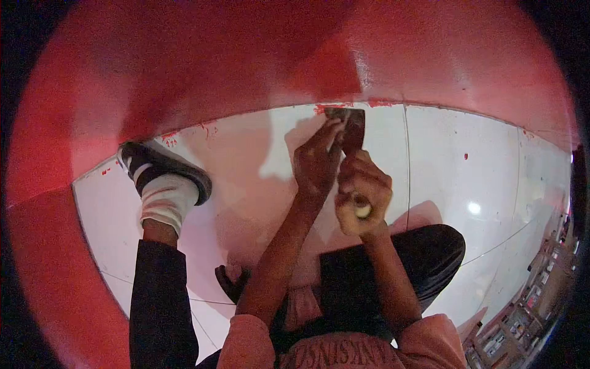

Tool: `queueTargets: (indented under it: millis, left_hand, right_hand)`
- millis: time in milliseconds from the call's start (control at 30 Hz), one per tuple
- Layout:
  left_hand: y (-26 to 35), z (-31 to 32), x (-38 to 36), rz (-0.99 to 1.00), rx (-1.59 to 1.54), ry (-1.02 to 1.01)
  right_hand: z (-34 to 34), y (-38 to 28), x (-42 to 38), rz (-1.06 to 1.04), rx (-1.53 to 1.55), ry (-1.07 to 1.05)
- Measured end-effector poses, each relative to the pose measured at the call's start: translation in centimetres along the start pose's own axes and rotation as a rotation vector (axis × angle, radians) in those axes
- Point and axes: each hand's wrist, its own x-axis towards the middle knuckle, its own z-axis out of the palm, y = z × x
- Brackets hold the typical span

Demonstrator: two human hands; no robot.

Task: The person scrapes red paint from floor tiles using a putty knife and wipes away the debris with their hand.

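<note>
My right hand [364,192] is closed around the handle of a scraper [354,128]; the handle's pale butt end shows below the fist. The scraper's wide, dark blade points away from me, its edge at the line where the white tiled floor [239,144] meets the red wall [227,67]. Beside it on the left, my left hand [316,160] has its fingers drawn together against the blade's side. Red paint smears [335,109] run along the joint at the blade's tip.
My outstretched foot, in a dark sandal [166,169] and pale sock, rests near the wall at left. My other leg [424,258] is bent on the right. More red paint flecks [171,140] mark the floor edge. Blurred cluttered objects [516,326] lie at the far right.
</note>
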Motion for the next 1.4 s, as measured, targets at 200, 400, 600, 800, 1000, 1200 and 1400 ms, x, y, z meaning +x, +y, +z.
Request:
queueTargets:
  millis: [200, 400, 600, 800, 1000, 1200, 1400]
  left_hand:
    - [-0.1, 0.4, -0.8, 0.100, 0.069, 0.052]
    - [0.7, -2.0, 2.0, 0.411, 0.241, -0.107]
    - [-0.1, -2.7, 1.8, 0.454, 0.425, -0.348]
    - [-0.2, -2.5, 1.2, 0.482, 0.324, -0.289]
    - [-0.4, -2.8, 1.9, 0.514, 0.227, -0.228]
    - [-0.8, -2.1, 2.2, 0.457, 0.146, -0.208]
    - [-0.8, -1.5, 1.1, 0.472, 0.194, -0.133]
  right_hand:
    - [-2.1, 0.0, -1.3, 0.094, 0.150, 0.013]
    - [-2.4, -0.9, -0.2, 0.132, -0.063, -0.090]
    - [-2.1, -4.7, -3.9, 0.882, 0.233, -0.088]
    - [-2.7, -1.4, -2.4, 1.412, 0.836, 0.214]
    - [-3.3, -1.3, -1.7, 1.316, 1.281, 0.280]
    - [-4.4, -0.7, -0.6, 1.394, 1.396, 0.293]
    - [-4.3, -0.8, -1.3, 1.354, 1.382, 0.250]
